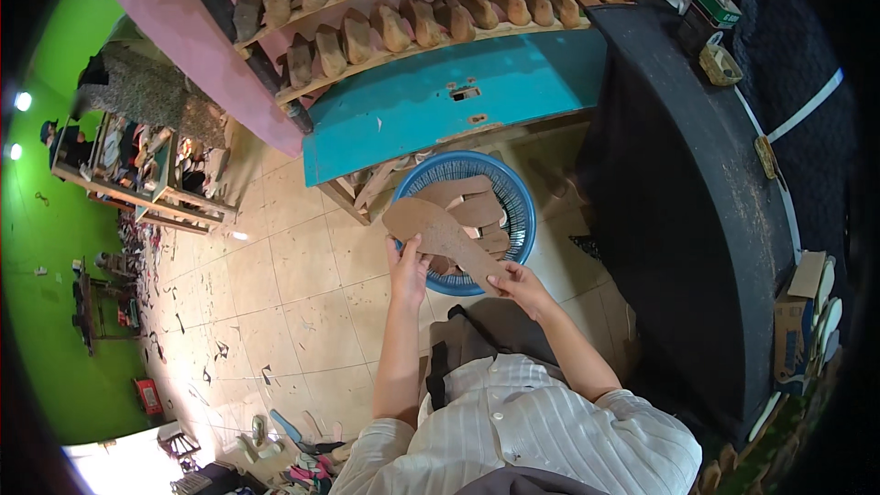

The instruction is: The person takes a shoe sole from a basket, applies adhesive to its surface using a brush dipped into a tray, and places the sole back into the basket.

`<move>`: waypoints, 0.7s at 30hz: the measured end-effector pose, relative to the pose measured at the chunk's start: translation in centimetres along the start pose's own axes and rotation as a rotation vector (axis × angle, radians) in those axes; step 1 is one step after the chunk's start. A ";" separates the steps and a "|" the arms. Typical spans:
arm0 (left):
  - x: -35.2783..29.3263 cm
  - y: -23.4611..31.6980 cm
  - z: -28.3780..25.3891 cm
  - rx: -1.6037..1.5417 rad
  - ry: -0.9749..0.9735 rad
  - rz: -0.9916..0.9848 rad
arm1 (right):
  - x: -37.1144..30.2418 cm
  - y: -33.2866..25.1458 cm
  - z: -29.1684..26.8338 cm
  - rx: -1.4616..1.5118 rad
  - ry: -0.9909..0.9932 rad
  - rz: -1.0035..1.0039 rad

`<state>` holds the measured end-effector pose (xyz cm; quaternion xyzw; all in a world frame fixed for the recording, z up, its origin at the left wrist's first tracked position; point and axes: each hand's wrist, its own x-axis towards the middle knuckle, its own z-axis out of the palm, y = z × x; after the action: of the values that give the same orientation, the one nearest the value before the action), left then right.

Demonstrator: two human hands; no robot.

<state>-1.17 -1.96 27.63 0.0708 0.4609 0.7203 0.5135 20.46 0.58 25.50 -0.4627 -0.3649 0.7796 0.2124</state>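
Between my hands is a brown insole [438, 231], a flat shoe-sole shape with its broad end up and to the left. My left hand [406, 262] grips its left edge below the broad end, thumb on top. At the narrow lower-right end, my right hand [519, 288] pinches it between thumb and fingers. Beneath it stands a round blue plastic basket [526, 220], holding several more brown insoles [478, 208] piled loosely. The held insole covers part of that pile.
Beyond the basket is a turquoise board [394, 133], under shelves of wooden shoe lasts [390, 29]. A black-covered table [678, 128] stands on the right, with a cardboard box [790, 330] at its near end. Dark scraps [221, 349] litter the tiled floor on the left.
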 end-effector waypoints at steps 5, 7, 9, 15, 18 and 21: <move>3.3 -0.7 -2.1 -0.071 -0.006 -0.127 | 4.1 -1.5 -2.7 0.115 0.131 -0.066; 3.9 -1.2 -1.9 -0.181 0.028 -0.225 | 6.1 -2.4 -4.0 0.236 0.168 -0.104; 4.4 -1.7 -1.3 -0.168 0.079 -0.225 | 9.0 -3.2 -5.8 0.354 0.196 -0.149; 6.2 -7.2 -3.4 0.139 0.037 -0.329 | 16.4 -4.5 -6.3 0.732 0.323 -0.139; 6.7 -10.0 -4.3 0.205 0.044 -0.358 | 18.3 -3.7 -4.8 0.539 0.176 -0.081; 6.9 -11.9 -3.7 0.249 0.053 -0.345 | 19.4 -1.9 -3.2 0.276 0.149 -0.039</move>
<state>1.51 1.98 14.19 0.0346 0.5650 0.5608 0.6043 13.97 15.96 15.01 -0.4784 -0.2466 0.7816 0.3152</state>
